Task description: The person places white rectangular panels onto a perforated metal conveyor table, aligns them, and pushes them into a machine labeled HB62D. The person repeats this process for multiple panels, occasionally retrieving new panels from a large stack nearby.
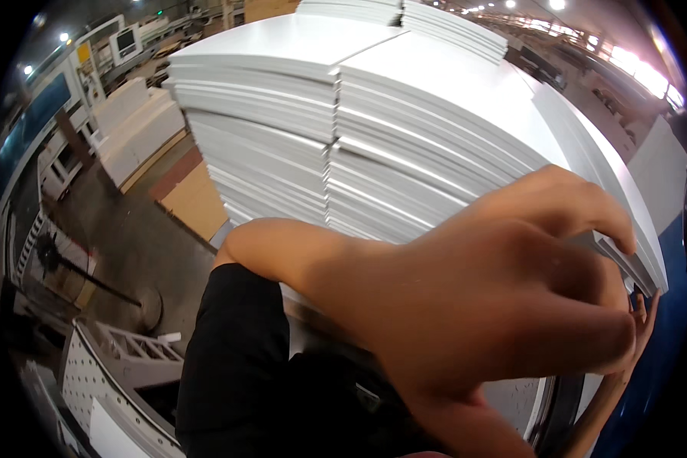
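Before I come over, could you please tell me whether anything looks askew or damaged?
Slightly askew: the stacked white panels have staggered edges, not flush, down their left side and along the seam between piles, so they look uneven. I see no clear damage.

Panel stacks (412,114) beyond left grip (519,294)

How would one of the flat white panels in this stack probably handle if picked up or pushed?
The white panels are probably fairly stiff: they lie flat without visible sagging. The top faces look smooth and shiny, so one may slide when pushed. Rolling seems unlikely, given their broad, flat shape.
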`<action>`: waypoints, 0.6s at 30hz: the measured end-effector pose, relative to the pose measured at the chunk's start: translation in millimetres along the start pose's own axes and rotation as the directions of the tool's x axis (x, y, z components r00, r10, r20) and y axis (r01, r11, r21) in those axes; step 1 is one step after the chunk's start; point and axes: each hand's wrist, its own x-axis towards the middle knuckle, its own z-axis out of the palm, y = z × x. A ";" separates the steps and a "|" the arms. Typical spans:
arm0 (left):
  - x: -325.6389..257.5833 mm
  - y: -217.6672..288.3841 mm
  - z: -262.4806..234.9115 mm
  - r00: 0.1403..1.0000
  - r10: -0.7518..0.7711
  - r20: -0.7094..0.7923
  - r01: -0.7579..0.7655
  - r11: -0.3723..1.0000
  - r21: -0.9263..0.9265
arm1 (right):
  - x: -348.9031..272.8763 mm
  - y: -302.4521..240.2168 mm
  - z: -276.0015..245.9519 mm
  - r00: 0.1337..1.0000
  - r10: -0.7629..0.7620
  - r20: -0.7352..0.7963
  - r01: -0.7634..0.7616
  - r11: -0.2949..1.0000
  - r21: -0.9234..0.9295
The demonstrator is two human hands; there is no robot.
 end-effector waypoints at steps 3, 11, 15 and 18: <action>-10.1 8.9 9.1 0.997 0.045 -0.062 -0.043 0.999 0.029 | -6.1 -5.3 22.4 0.995 -0.022 0.102 0.015 0.998 0.065; -2.8 21.7 52.0 0.992 0.097 -0.083 -0.085 0.986 0.145 | 1.3 -19.8 44.8 0.918 0.014 0.397 -0.127 0.957 0.259; -4.1 18.1 72.2 0.991 0.096 -0.095 -0.081 0.985 0.155 | -3.9 -19.7 50.9 0.939 0.033 0.341 -0.168 0.912 0.374; 0.3 17.8 79.9 0.992 0.100 -0.081 -0.084 0.980 0.178 | -1.4 -18.4 53.3 0.958 0.112 0.264 -0.215 0.891 0.399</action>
